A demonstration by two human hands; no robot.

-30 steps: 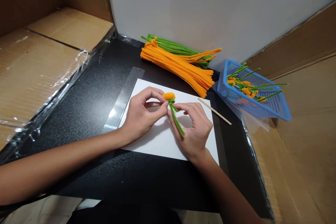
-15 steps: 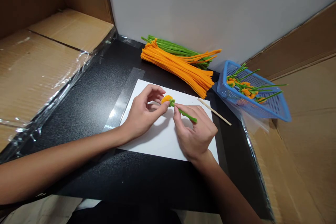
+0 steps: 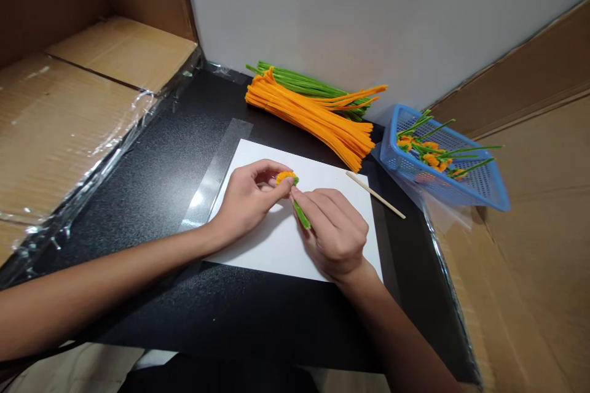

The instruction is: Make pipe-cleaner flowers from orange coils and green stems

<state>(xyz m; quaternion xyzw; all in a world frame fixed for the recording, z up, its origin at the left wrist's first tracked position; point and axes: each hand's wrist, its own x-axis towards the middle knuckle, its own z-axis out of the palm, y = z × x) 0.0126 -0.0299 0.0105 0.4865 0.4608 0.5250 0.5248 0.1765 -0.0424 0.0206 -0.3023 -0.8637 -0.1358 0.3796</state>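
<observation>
A small pipe-cleaner flower with an orange head and a green stem is held between my two hands, above a white sheet of paper. My left hand pinches the orange head between thumb and fingers. Close against it, my right hand grips the green part just under the head, its fingertips partly hiding the join. The stem's free end points down toward me beside my right palm. A thin wooden stick lies across the paper's right edge.
Behind the paper lie a bundle of orange pipe cleaners and a green bundle, against the wall. At right, a blue basket holds several orange-and-green flowers. Cardboard panels stand at left. Clear tape runs beside the paper.
The flower has shifted slightly left and its stem has swung from pointing right to pointing down toward me. My right hand has moved left, nearer my left hand.
</observation>
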